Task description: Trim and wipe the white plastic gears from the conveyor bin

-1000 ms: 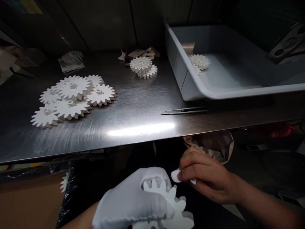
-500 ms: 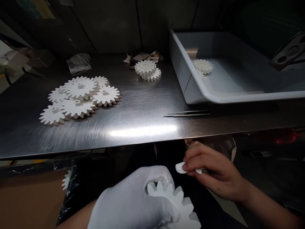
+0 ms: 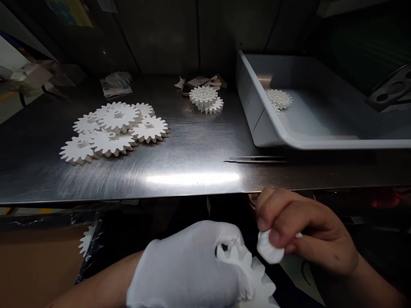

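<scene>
My left hand (image 3: 189, 267), in a white glove, is closed around the edge of a large white gear (image 3: 257, 278) below the table edge. The lower part of that gear runs out of the picture. Just right of it, my bare right hand (image 3: 305, 226) pinches a small white wad (image 3: 270, 249) that looks like soft cloth or tissue. The wad is close to the gear's teeth, with a gap between them.
A heap of white gears (image 3: 117, 122) lies on the metal table (image 3: 180, 158), with smaller gears (image 3: 205, 98) farther back. Tweezers (image 3: 257, 160) lie before a grey tray (image 3: 279, 134) holding gears. At lower left stands a cardboard box (image 3: 38, 265) lined with black plastic.
My right hand has turned and come slightly lower and to the right, showing more of the wad. My left hand and the gear have shifted a little right. The camera view has tilted slightly.
</scene>
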Demonstrator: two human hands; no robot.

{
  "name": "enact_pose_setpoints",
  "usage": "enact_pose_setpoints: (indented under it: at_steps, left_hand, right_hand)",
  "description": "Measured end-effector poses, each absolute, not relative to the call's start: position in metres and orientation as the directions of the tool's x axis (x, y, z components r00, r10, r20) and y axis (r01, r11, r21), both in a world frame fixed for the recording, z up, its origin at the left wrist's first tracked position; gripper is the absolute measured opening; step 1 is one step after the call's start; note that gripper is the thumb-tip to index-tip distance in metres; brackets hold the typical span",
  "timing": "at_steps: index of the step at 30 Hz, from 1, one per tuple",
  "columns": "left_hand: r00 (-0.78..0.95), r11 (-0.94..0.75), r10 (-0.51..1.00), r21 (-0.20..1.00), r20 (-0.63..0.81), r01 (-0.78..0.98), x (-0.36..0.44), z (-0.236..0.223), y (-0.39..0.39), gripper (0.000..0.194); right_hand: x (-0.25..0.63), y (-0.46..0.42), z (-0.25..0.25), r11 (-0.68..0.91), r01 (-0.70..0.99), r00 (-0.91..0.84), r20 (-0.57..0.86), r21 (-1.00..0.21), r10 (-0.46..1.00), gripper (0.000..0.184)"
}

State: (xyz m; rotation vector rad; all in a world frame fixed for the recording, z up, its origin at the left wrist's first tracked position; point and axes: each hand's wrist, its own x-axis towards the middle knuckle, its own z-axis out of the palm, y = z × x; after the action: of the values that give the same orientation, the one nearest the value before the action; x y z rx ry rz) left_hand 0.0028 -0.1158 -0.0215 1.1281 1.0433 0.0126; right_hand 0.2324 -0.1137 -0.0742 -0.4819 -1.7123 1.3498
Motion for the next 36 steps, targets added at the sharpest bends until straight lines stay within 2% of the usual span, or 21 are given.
enact_pose_setpoints:
  at_steps: [5,8,12,14,16,18,22,30,36]
  left_hand:
    - [0.723,0.424,0.387,0.807,-0.572,0.411,-0.003,-0.038,-0.107,0.01]
    - [0.72,0.449,0.386,0.799,-0.577,0.4,-0.004,-0.045,-0.108,0.018]
    - [0.646,0.522,0.471,0.78,-0.601,0.345,-0.006,-0.038,-0.112,0.014]
    - [0.586,0.598,0.555,0.773,-0.59,0.211,-0.009,-0.032,-0.113,0.018]
    - [0.519,0.657,0.623,0.752,-0.585,0.058,-0.011,-0.03,-0.115,0.021]
    - [0.459,0.687,0.654,0.726,-0.602,-0.027,-0.012,-0.032,-0.117,0.024]
    - [0.393,0.719,0.658,0.692,-0.643,-0.071,-0.007,-0.037,-0.123,0.036]
    - [0.366,0.732,0.651,0.678,-0.665,-0.071,-0.004,-0.036,-0.124,0.033]
    - [0.425,0.718,0.686,0.645,-0.591,-0.262,-0.003,-0.035,-0.123,0.028]
  right_hand:
    - [0.223,-0.116,-0.065,0.401,-0.269,-0.605,0.478,-0.875,0.637,0.014]
    - [0.218,-0.121,-0.053,0.462,-0.225,-0.569,0.5,-0.858,0.653,0.015]
    - [0.221,-0.126,-0.047,0.505,-0.167,-0.562,0.502,-0.847,0.657,0.012]
    - [0.226,-0.126,-0.055,0.456,-0.136,-0.431,0.467,-0.879,0.772,0.014]
    - [0.23,-0.126,-0.068,0.378,-0.147,-0.19,0.401,-0.914,0.896,0.013]
    - [0.232,-0.125,-0.08,0.32,-0.169,-0.052,0.333,-0.932,0.941,0.012]
    - [0.232,-0.125,-0.09,0.273,-0.194,-0.077,0.292,-0.942,0.953,0.011]
    - [0.227,-0.133,-0.092,0.163,-0.242,-0.135,0.2,-0.957,0.971,0.006]
    - [0.222,-0.132,-0.089,-0.06,-0.467,-0.235,0.058,-0.882,0.97,0.006]
